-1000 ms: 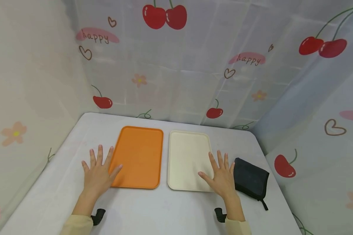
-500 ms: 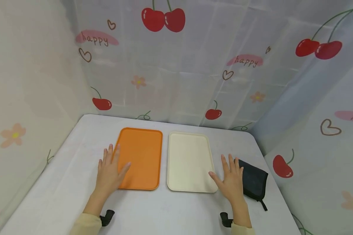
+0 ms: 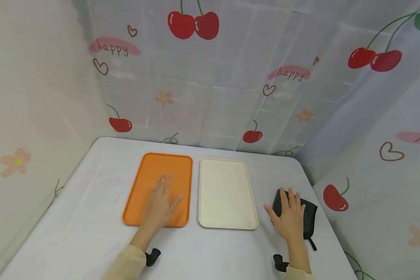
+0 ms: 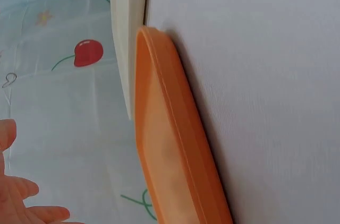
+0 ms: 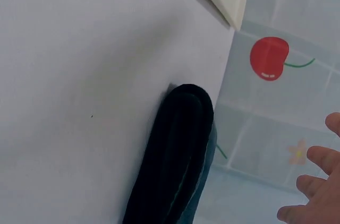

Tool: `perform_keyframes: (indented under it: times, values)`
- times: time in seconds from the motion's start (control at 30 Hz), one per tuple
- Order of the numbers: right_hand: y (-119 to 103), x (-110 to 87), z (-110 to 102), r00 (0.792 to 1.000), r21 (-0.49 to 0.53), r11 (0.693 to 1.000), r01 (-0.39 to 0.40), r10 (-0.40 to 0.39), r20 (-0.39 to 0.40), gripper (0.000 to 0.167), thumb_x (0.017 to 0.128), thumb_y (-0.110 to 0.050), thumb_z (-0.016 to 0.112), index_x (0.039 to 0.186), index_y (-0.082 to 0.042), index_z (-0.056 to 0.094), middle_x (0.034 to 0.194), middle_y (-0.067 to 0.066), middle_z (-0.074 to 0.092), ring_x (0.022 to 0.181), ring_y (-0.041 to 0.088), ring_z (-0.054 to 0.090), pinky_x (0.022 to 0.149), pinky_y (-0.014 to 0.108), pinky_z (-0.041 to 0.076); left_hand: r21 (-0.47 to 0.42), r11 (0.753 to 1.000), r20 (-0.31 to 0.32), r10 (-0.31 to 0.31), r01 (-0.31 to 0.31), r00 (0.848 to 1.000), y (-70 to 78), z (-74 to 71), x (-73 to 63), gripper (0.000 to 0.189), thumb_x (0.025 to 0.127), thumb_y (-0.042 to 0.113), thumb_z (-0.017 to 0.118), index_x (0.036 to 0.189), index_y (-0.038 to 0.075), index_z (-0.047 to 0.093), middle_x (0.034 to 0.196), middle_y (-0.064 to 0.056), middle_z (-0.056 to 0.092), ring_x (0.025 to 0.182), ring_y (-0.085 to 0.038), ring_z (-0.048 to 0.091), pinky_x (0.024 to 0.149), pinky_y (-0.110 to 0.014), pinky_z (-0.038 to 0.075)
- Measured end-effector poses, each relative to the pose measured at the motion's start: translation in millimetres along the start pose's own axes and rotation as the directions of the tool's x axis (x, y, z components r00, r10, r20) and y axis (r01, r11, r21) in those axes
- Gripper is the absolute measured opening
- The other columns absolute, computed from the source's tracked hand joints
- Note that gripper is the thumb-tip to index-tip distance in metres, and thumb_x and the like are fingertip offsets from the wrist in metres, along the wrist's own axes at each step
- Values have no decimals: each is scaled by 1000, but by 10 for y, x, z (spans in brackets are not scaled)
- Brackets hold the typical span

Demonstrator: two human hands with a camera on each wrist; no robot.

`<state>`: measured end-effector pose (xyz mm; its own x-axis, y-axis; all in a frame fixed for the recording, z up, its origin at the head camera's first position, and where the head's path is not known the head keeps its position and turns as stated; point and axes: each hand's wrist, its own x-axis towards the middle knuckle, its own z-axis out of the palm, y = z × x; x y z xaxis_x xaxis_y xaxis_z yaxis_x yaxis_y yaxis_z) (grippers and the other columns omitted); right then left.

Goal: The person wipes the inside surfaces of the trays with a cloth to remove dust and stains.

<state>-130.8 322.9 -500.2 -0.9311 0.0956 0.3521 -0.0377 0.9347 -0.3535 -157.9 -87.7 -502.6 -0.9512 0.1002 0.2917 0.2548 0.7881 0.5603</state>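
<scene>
My left hand (image 3: pixel 161 204) hovers over the orange tray (image 3: pixel 134 206), its fingers straight and holding nothing. In the left wrist view the fingertips (image 4: pixel 48 213) show apart from the orange tray's raised rim (image 4: pixel 183 112). On the right, my right hand (image 3: pixel 289 218) is spread above a black zip pouch (image 3: pixel 309 217) and hides part of it. The right wrist view shows the fingers (image 5: pixel 321 157) apart from the pouch (image 5: pixel 175 149). A cream tray (image 3: pixel 227 194) lies between the two hands, with bare surface showing.
All these things lie on a white table (image 3: pixel 210 252). A curtain (image 3: pixel 210 89) printed with cherries and hearts hangs behind it and along both sides. A black wrist mount (image 3: pixel 153 256) sits on the left wrist, and another mount (image 3: pixel 280 263) on the right.
My left hand has moved right, from the orange tray's left edge to over its middle. My right hand has also moved right, from the cream tray's edge to above the pouch.
</scene>
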Motion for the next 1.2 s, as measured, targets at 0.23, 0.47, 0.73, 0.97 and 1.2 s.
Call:
perform_keyframes:
  times: [0.23,0.47,0.73,0.97,1.2]
  values:
    - [112,-27,-41,1000,-10,1000,-25,25,-8,86,87,-50,68,153,-8,32,156,30,24,145,53,12,107,78,12,5,999,22,52,-52,998,234,349,68,74,98,39,56,153,0,25,155,-30,28,141,-49,28,112,-62,31]
    - [241,-37,-71,999,-15,999,-48,48,-5,85,88,-49,66,152,-5,31,156,32,22,146,53,8,107,79,11,-183,983,92,19,-1,996,439,628,59,71,99,35,55,154,1,24,156,-29,26,143,-48,27,114,-61,28]
    - [433,48,-55,995,-59,995,-76,80,55,88,87,-53,65,150,-1,33,154,34,23,143,57,11,105,80,12,-283,950,140,-93,130,986,556,824,72,63,99,20,55,151,-3,28,153,-33,26,141,-48,28,111,-62,32]
    - [598,143,-5,973,-119,987,-111,132,188,89,89,-58,59,151,-2,31,156,34,19,142,59,9,106,80,9,-210,970,76,-111,124,991,627,909,75,58,96,11,56,147,-6,35,146,-34,38,134,-48,38,105,-60,41]
    - [767,175,133,931,-143,981,-134,174,322,94,90,-67,51,155,-6,23,158,33,9,144,57,0,104,82,-1,-205,970,35,-127,131,991,641,1033,69,54,92,1,58,140,-13,39,132,-32,50,125,-46,47,101,-53,46]
